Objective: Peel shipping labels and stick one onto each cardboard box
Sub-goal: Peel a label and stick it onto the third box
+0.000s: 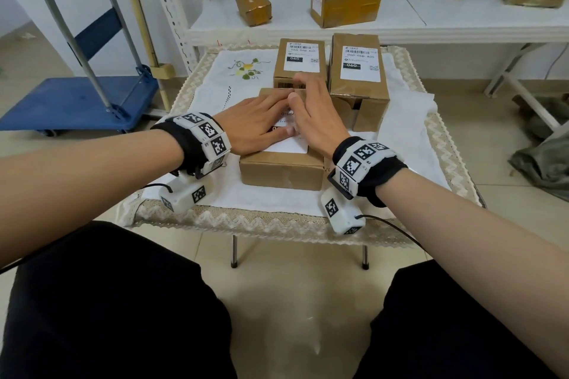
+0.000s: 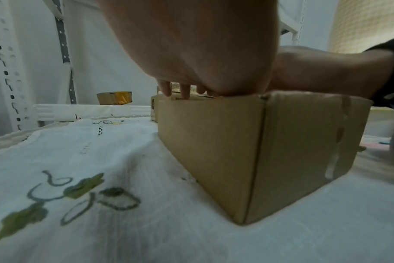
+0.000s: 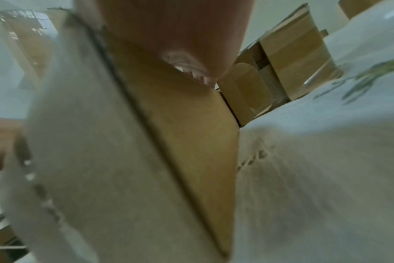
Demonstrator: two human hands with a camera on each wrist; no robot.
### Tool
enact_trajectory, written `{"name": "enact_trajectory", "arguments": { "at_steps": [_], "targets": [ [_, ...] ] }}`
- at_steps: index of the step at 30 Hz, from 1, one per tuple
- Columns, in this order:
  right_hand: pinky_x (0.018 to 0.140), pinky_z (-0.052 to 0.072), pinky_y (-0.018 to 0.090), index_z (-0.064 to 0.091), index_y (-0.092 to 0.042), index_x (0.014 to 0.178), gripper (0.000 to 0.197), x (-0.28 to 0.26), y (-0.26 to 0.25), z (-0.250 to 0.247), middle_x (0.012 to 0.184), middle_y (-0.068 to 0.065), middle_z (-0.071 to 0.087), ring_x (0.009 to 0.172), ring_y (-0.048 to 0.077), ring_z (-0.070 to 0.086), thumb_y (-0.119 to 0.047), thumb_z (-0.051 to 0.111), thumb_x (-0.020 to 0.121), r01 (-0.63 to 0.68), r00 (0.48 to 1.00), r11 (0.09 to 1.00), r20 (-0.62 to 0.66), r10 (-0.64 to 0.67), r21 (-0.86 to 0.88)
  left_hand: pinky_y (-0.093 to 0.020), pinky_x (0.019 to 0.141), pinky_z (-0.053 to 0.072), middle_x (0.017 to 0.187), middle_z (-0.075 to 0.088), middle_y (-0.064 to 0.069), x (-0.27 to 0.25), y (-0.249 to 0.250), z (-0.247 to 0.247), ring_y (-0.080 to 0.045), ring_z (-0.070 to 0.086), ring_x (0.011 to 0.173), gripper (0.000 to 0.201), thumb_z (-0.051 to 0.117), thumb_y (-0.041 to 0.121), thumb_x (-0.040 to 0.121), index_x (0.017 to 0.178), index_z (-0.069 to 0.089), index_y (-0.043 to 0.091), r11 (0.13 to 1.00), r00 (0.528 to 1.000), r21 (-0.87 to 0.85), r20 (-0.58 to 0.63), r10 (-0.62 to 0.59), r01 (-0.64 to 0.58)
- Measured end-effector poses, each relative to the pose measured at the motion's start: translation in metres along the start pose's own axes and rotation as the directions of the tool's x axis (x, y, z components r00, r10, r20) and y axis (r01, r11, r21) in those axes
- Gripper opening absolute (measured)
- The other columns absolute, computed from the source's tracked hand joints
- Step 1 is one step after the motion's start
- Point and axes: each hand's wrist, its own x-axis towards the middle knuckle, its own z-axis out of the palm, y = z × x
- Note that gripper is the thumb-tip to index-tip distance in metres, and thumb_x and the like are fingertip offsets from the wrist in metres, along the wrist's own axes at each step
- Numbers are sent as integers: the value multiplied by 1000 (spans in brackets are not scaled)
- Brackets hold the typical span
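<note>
A low cardboard box (image 1: 281, 171) lies nearest me on the small table, with a white shipping label (image 1: 291, 143) on its top. Both hands lie flat on that label. My left hand (image 1: 260, 124) covers its left part, fingers straight and pointing right. My right hand (image 1: 311, 111) presses beside it, fingers reaching the box's far edge. In the left wrist view the left hand's fingertips (image 2: 187, 92) rest on the box (image 2: 247, 151) top. The right wrist view is blurred, showing the box (image 3: 146, 160) side. Two boxes behind carry labels: a middle box (image 1: 300, 63) and a taller right box (image 1: 358, 71).
A white embroidered cloth (image 1: 246, 71) covers the table, whose lace edge (image 1: 246, 218) runs along the front. A shelf (image 1: 400, 18) behind holds several taped boxes. A blue hand trolley (image 1: 80, 101) stands at the left. White backing paper (image 1: 406, 114) lies at the right.
</note>
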Motion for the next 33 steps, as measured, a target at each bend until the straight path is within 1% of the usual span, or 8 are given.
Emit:
{"name": "enact_trajectory", "arguments": {
  "at_steps": [5, 10, 12, 14, 16, 20, 24, 33],
  "targets": [
    [111, 32, 29, 40, -11, 141, 42, -1, -1, -4, 146, 9, 40, 134, 18, 40, -27, 38, 103, -36, 999, 999, 31, 35, 25, -43, 114, 31, 162, 14, 1, -5, 0, -2, -20, 30, 142, 70, 23, 61, 99, 154, 15, 19, 999, 1000, -27, 10, -20, 20],
    [104, 34, 24, 44, -12, 136, 37, 3, -2, -15, 139, 7, 44, 125, 14, 45, -28, 37, 104, -119, 993, 987, -9, 121, 111, -45, 116, 27, 163, 15, -1, 9, 10, -9, -22, 25, 146, 70, 18, 61, 98, 154, 19, 19, 987, 987, -14, 14, -162, 162],
    [103, 36, 25, 45, -12, 134, 34, 4, -2, -17, 136, 8, 46, 121, 13, 47, -27, 36, 104, -127, 991, 981, -29, 132, 149, -44, 110, 34, 158, 27, -3, 19, 20, -12, -24, 35, 140, 66, 23, 58, 99, 150, 28, 16, 976, 976, 18, 17, -215, 215],
    [104, 38, 30, 46, -12, 132, 33, 4, -2, -18, 133, 7, 47, 119, 14, 48, -27, 37, 104, -125, 990, 979, -39, 133, 158, -40, 96, 39, 143, 43, -6, 30, 28, -13, -26, 47, 126, 59, 27, 56, 99, 138, 40, 14, 958, 960, 64, 6, -279, 278],
    [105, 39, 32, 46, -12, 132, 33, 5, -2, -18, 133, 8, 48, 118, 14, 48, -27, 37, 104, -133, 989, 977, -43, 142, 167, -38, 88, 40, 138, 47, -7, 37, 35, -13, -27, 50, 121, 56, 31, 54, 99, 132, 44, 11, 941, 948, 114, -29, -317, 319],
    [108, 39, 37, 44, -12, 134, 36, 6, -2, -19, 133, 9, 51, 120, 17, 50, -30, 38, 103, -146, 985, 967, -59, 161, 207, -43, 92, 46, 139, 43, -7, 44, 39, -8, -28, 48, 123, 67, 31, 57, 90, 139, 37, 12, 942, 951, 127, -49, -306, 310],
    [109, 38, 38, 44, -10, 136, 38, 7, -4, -22, 134, 8, 52, 124, 18, 49, -29, 38, 103, -149, 984, 964, -67, 167, 219, -49, 94, 46, 142, 38, -9, 47, 44, -5, -32, 49, 120, 90, 13, 69, 77, 146, 28, 12, 950, 956, 101, -27, -294, 295],
    [110, 36, 34, 42, -6, 139, 41, 7, -6, -26, 137, 9, 50, 126, 18, 47, -26, 38, 103, -142, 982, 960, -84, 167, 242, -45, 95, 42, 145, 38, -4, 44, 51, -4, -27, 49, 125, 87, 8, 66, 78, 147, 29, 17, 959, 961, 65, -36, -273, 275]
  ]
}}
